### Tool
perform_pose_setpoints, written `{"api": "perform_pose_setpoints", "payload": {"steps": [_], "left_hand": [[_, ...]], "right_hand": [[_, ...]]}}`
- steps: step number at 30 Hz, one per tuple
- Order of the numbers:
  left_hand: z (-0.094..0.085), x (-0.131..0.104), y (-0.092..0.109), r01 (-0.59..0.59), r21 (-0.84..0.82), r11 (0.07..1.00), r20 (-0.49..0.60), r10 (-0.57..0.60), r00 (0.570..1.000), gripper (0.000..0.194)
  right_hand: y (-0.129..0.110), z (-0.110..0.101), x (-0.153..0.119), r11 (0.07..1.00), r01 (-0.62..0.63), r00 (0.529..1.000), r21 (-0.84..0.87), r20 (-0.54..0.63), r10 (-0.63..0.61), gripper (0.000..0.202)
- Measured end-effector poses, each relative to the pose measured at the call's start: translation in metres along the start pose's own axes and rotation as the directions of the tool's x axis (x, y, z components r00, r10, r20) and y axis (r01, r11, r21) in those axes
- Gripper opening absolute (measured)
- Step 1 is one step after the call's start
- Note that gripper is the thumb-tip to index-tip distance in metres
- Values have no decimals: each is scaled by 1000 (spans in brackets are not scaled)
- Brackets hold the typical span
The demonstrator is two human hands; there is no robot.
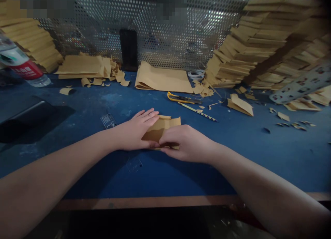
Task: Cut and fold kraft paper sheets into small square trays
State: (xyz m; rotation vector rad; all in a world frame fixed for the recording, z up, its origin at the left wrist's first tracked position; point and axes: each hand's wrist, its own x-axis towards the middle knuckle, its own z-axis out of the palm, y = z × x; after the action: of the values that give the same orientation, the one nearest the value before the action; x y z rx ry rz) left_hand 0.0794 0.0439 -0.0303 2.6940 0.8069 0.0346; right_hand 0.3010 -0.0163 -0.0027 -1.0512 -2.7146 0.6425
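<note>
A small piece of folded brown paper point(155, 130) lies on the blue table, with raised flaps along its far edge. My left hand point(141, 128) rests over its left part, fingers extended and lying flat. At the paper's near right edge, my right hand point(183, 142) pinches the paper between thumb and curled fingers. Just beyond the hands are a yellow box cutter point(181, 98) and a patterned pencil point(198, 111). A clear printed plastic piece point(108, 121) lies beside my left wrist.
Stacks of folded brown paper point(258, 42) rise at the right and left. A larger folded sheet point(164, 77) and a dark phone point(128, 49) stand near the perforated metal panel point(170, 39). A bottle point(26, 66) is at the left; paper scraps lie around.
</note>
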Motion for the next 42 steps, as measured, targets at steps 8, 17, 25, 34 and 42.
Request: {"api": "perform_pose_setpoints", "payload": {"steps": [8, 17, 25, 34, 42], "left_hand": [[0, 0, 0, 14, -5, 1000, 6, -14, 1000, 101], [1, 0, -2, 18, -5, 1000, 20, -18, 1000, 103], [1, 0, -1, 28, 4, 1000, 39, -28, 999, 109], [-1, 0, 1, 24, 1, 1000, 35, -24, 999, 108], [-4, 0, 4, 43, 4, 999, 62, -43, 997, 110]], "right_hand": [[28, -15, -9, 996, -63, 955, -66, -295, 41, 13], [53, -35, -23, 990, -32, 983, -137, -183, 7, 12], [50, -30, -21, 998, 45, 994, -47, -99, -50, 17], [59, -23, -19, 992, 99, 985, -81, -136, -109, 20], [62, -20, -16, 970, 228, 963, -79, -127, -237, 18]]}}
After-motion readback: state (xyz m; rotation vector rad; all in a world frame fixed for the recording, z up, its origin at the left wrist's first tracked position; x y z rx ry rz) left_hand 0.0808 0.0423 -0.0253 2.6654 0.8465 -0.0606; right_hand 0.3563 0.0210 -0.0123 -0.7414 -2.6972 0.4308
